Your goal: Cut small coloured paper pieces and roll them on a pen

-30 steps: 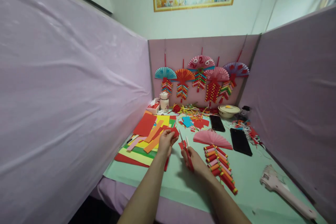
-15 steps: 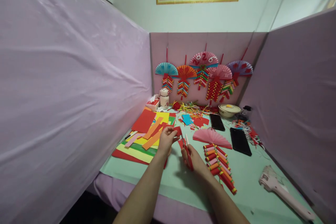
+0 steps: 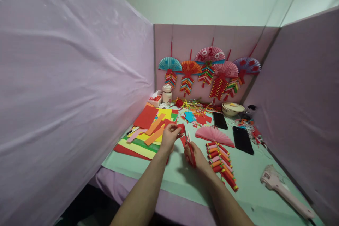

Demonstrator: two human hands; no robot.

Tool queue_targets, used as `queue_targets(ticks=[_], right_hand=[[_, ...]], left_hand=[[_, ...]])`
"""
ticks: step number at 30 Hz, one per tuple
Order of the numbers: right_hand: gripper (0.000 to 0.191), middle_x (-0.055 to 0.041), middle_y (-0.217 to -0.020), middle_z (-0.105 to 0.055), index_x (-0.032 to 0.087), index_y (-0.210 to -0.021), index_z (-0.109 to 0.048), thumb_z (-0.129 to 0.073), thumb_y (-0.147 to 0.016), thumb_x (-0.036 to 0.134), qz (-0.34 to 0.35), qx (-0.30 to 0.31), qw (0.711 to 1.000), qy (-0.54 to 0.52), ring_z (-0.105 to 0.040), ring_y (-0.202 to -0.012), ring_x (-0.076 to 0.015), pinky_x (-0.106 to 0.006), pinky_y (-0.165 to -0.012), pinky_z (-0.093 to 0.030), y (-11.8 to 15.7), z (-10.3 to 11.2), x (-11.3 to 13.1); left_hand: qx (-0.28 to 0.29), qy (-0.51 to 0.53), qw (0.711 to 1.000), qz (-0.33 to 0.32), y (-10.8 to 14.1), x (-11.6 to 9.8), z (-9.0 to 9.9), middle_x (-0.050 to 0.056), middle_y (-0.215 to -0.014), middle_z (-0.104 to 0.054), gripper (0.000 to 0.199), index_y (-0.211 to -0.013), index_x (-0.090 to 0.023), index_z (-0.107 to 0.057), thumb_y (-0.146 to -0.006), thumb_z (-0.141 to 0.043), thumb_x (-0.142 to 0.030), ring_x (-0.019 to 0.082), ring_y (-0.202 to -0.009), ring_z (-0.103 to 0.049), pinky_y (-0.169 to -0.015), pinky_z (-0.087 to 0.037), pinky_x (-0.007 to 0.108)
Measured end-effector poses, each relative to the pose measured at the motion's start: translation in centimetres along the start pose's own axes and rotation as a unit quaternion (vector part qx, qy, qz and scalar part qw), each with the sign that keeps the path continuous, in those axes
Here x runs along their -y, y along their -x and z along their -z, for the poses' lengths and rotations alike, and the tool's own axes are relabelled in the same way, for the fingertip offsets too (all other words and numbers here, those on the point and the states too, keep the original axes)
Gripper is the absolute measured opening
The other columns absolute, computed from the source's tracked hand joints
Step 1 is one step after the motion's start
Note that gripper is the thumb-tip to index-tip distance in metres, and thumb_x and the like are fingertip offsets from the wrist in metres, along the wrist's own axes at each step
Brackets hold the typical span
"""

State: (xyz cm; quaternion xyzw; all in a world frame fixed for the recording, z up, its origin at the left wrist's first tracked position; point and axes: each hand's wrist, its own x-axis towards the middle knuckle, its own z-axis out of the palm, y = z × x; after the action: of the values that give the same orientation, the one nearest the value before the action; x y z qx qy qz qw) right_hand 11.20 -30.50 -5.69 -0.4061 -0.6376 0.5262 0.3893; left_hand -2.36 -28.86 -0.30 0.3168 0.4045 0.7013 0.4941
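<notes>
Pinched in the fingers of my left hand (image 3: 170,136) is a small piece of red paper (image 3: 180,127). My right hand (image 3: 194,154) is closed round the red handles of a pair of scissors (image 3: 191,155), whose blades point up at the edge of that paper. Just right of my hands lies a pink folded paper fan (image 3: 214,135). Below the fan is a string of rolled paper firecrackers (image 3: 221,162) in red, orange and pink with yellow and green bands. Another bit of red paper (image 3: 183,141) rests on the table behind the scissors.
Sheets of coloured paper (image 3: 145,118) are piled on the left. Two black phones (image 3: 243,140) and a lidded bowl (image 3: 233,109) sit at the right, with a pale pink glue gun (image 3: 284,192) nearer. Finished fan hangings (image 3: 209,56) line the back panel. Paper scraps (image 3: 196,106) lie below them.
The camera view has tilted slightly downward. My left hand still holds the red paper and my right hand the scissors, in nearly the same place, with the blades at the paper's edge.
</notes>
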Motion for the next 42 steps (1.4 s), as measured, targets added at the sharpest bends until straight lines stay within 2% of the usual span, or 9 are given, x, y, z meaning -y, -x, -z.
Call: queue_targets(ticks=[5, 10, 23, 35, 42], right_hand=[[0.05, 0.0055, -0.061, -0.047, 0.023, -0.08, -0.043, -0.051, -0.082, 0.072, 0.001, 0.002, 1.0, -0.001, -0.043, -0.049, -0.0108, -0.024, -0.045, -0.033, -0.1, 0.0, -0.4], [0.051, 0.0063, -0.061, -0.046, 0.023, -0.081, -0.043, -0.049, -0.082, 0.073, -0.006, 0.003, 1.0, -0.007, -0.042, -0.048, -0.0103, -0.024, -0.044, -0.033, 0.1, -0.1, 0.1], [0.05, 0.0067, -0.059, -0.046, 0.022, -0.08, -0.044, -0.052, -0.081, 0.071, -0.019, 0.0, 1.0, -0.019, -0.042, -0.047, -0.01, -0.023, -0.043, -0.031, 0.5, 0.0, 0.8], [0.044, 0.0069, -0.053, -0.047, 0.023, -0.075, -0.043, -0.057, -0.079, 0.065, -0.049, -0.016, 0.998, -0.031, -0.041, -0.042, -0.01, -0.024, -0.042, -0.03, 1.5, -0.4, 3.3], [0.043, 0.0068, -0.05, -0.048, 0.024, -0.072, -0.043, -0.059, -0.077, 0.063, -0.06, -0.029, 0.997, -0.032, -0.04, -0.04, -0.0108, -0.025, -0.041, -0.03, 1.8, -0.5, 3.8]], left_hand=[[-0.005, -0.008, 1.0, -0.013, -0.2, 0.1, 0.0, -0.004, -0.067, -0.062, 0.038, -0.079, -0.017, -0.054, -0.057, -0.083, -0.028, 0.009, -0.059, -0.062, -0.065, -0.054, 0.027], [-0.011, -0.015, 0.999, -0.029, -0.1, 0.0, 0.0, -0.004, -0.071, -0.063, 0.043, -0.088, -0.019, -0.053, -0.059, -0.082, -0.029, 0.01, -0.063, -0.063, -0.067, -0.054, 0.028], [0.005, -0.03, 0.999, -0.024, 0.3, -0.3, -0.3, -0.001, -0.072, -0.066, 0.045, -0.091, -0.019, -0.053, -0.058, -0.082, -0.029, 0.013, -0.066, -0.064, -0.068, -0.051, 0.028], [0.003, -0.031, 0.999, -0.026, 0.0, 0.0, -0.1, -0.002, -0.069, -0.066, 0.046, -0.092, -0.018, -0.053, -0.058, -0.082, -0.028, 0.013, -0.065, -0.065, -0.068, -0.052, 0.029], [0.001, -0.03, 0.999, -0.023, 0.1, -0.1, -0.1, -0.002, -0.068, -0.065, 0.047, -0.091, -0.018, -0.053, -0.057, -0.083, -0.029, 0.013, -0.064, -0.065, -0.069, -0.052, 0.029]])
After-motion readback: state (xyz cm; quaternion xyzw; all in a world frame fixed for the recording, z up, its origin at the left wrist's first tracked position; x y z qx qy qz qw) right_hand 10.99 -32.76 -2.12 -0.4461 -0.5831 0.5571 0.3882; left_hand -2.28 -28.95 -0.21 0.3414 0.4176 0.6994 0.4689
